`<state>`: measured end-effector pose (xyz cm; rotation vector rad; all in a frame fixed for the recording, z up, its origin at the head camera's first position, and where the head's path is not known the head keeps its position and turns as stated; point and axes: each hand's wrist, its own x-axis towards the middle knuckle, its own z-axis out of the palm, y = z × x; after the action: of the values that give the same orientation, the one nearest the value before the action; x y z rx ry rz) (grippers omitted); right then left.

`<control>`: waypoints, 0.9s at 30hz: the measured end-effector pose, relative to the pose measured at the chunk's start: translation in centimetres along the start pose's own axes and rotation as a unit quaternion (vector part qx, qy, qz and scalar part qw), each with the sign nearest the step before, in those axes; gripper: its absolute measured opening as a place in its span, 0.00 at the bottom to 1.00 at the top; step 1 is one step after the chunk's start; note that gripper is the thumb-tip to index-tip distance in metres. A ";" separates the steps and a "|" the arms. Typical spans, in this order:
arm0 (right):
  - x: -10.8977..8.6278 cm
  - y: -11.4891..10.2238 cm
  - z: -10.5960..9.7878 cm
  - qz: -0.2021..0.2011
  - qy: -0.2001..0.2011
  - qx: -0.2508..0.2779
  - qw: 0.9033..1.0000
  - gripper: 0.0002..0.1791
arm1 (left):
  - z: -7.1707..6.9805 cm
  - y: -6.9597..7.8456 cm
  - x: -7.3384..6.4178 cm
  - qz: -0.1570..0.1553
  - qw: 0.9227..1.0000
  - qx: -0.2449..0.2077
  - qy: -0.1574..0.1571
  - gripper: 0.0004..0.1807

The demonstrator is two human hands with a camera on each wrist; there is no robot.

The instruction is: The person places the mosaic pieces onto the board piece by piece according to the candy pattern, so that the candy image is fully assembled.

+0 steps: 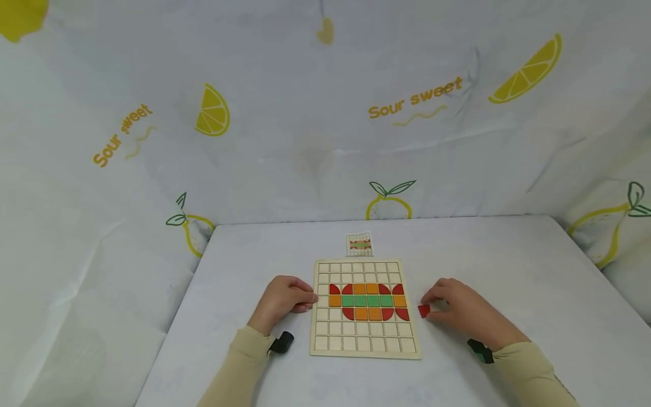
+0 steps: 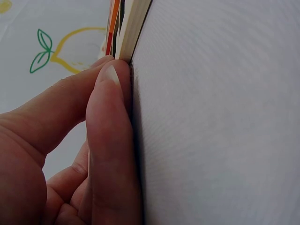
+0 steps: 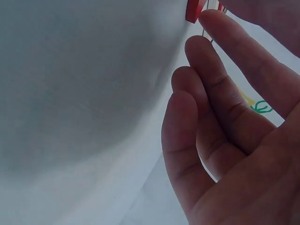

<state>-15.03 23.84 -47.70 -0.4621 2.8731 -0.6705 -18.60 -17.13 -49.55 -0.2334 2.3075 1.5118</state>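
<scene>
A pale wooden grid board (image 1: 365, 345) lies on the table, with red, orange and green tiles set in its middle rows. At the board's left edge is my left hand (image 1: 285, 299); in the left wrist view, the thumb (image 2: 110, 117) and a finger come together on that edge. Just off the board's right side, my right hand (image 1: 458, 308) pinches a small red tile (image 1: 424, 311) between thumb and index finger. The right wrist view shows this red tile (image 3: 193, 10) by the index fingertip, the other fingers loosely bent; the thumb's tip is out of frame.
Behind the board lies a small pattern card (image 1: 359, 245) showing a coloured grid design. A white cloth with lemon prints (image 1: 305, 141) hangs behind the white table (image 1: 254, 249). Each wrist carries a dark strapped device (image 1: 282, 342).
</scene>
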 end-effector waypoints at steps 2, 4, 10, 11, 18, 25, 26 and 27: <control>0.1 0.1 0.2 0.006 -0.002 0.002 1.000 0.13 | 0.0 0.0 0.1 -0.001 1.000 -0.001 -0.001 0.14; 0.1 0.2 0.4 0.010 -0.004 0.004 1.000 0.12 | 0.0 -0.1 0.1 0.000 1.000 -0.002 -0.002 0.14; 0.4 0.2 0.6 0.013 -0.006 0.009 1.000 0.12 | 0.0 -0.2 0.2 0.003 1.000 -0.004 -0.001 0.15; 0.4 0.2 0.6 0.012 -0.007 0.009 1.000 0.12 | 0.0 -0.2 0.2 0.003 1.000 -0.004 -0.001 0.15; 0.7 -0.5 0.4 0.018 -0.007 0.010 1.000 0.09 | 0.0 -0.3 0.2 0.003 1.000 -0.004 -0.001 0.14; 1.9 -2.7 0.0 0.000 -0.001 0.024 1.000 0.08 | 0.0 -0.3 0.2 0.003 1.000 -0.003 0.000 0.13; 2.2 -3.1 0.1 -0.006 0.000 0.026 1.000 0.08 | 0.1 -0.3 0.2 0.003 1.000 -0.004 -0.001 0.13; 2.5 -3.5 0.1 -0.013 0.001 0.027 1.000 0.08 | 0.1 -0.3 0.2 0.006 1.000 -0.004 -0.001 0.13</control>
<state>-16.44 19.96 -46.40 -0.4932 2.8475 -0.7505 -18.67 -17.16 -49.93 -0.2206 2.3065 1.5255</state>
